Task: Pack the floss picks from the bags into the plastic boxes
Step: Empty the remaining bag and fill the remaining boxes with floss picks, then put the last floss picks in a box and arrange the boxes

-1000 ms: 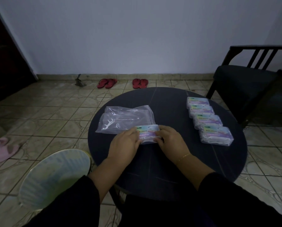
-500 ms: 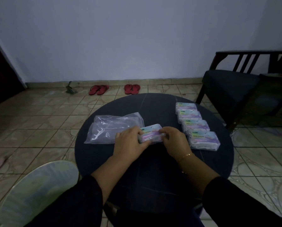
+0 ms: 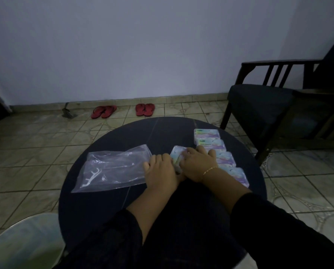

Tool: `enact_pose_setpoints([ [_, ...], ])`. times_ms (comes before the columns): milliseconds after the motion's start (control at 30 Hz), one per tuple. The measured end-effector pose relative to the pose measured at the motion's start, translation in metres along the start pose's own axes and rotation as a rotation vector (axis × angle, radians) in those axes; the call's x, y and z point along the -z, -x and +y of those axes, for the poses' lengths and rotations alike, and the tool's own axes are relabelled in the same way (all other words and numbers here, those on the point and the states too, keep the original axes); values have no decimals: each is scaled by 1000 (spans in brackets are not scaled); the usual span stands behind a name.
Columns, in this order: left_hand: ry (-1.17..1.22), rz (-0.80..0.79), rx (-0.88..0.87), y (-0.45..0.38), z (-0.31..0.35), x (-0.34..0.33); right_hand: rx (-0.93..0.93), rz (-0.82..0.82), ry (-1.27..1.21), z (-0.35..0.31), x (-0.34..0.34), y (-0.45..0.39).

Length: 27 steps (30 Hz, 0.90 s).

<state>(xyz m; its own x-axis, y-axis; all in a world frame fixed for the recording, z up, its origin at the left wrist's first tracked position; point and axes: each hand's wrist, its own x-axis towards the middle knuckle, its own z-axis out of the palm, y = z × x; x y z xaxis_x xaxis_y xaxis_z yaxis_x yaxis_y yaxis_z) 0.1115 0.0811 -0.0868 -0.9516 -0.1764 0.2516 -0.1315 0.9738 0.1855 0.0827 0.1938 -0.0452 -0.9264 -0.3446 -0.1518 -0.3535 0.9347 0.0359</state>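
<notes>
On the round dark table (image 3: pixel 108 206) both hands hold one plastic box with a pastel label (image 3: pixel 177 154). My left hand (image 3: pixel 159 169) grips its near left side, and my right hand (image 3: pixel 196 164) lies over its right part, fingers curled on it. Most of the box is hidden under the hands. A row of several filled boxes (image 3: pixel 211 144) runs along the table's right side, touching my right hand. A clear plastic bag (image 3: pixel 115 167) lies flat at the left, with one white floss pick (image 3: pixel 92 176) inside.
A dark wooden armchair (image 3: pixel 275 105) stands right of the table. Two pairs of red sandals (image 3: pixel 123 110) lie by the far wall. A pale round object (image 3: pixel 24 243) sits at the lower left beside the table. Tiled floor surrounds the table.
Both hands have carried the box to the right, from beside the bag toward the row of boxes. My right hand now lies over the box rather than at its end.
</notes>
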Motion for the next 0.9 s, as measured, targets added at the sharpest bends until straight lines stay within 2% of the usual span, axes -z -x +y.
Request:
enact_pose_setpoints([
  [67, 50, -51, -73, -2, -2, 4, -38, 13, -22, -1, -1, -7],
  [133, 112, -52, -149, 0, -12, 10, -68, 110, -83, -9, -4, -11],
  [233, 157, 112, -167, 4, -45, 20, 5, 353, -197, -33, -8, -10],
  [300, 145, 234, -43, 9, -77, 26, 167, 412, -244, -55, -10, -9],
  [400, 188, 355, 233, 21, -125, 27, 388, 284, -196, -89, -18, -12],
  [467, 148, 244, 297, 30, -149, 23, 386, 150, -165, -104, -27, -17],
  [533, 88, 45, 290, 37, -165, 19, 321, 57, -150, -114, -34, -22],
  [633, 49, -112, 269, 36, -176, 17, 228, 28, -113, -120, -38, -26],
  [700, 120, -181, 291, 34, -178, 19, 165, 28, -109, -120, -37, -29],
  [800, 169, -249, 333, 32, -182, 18, 76, 40, -107, -121, -34, -36],
  [900, 153, -138, 385, 28, -182, 17, 40, 54, -131, -121, -34, -42],
])
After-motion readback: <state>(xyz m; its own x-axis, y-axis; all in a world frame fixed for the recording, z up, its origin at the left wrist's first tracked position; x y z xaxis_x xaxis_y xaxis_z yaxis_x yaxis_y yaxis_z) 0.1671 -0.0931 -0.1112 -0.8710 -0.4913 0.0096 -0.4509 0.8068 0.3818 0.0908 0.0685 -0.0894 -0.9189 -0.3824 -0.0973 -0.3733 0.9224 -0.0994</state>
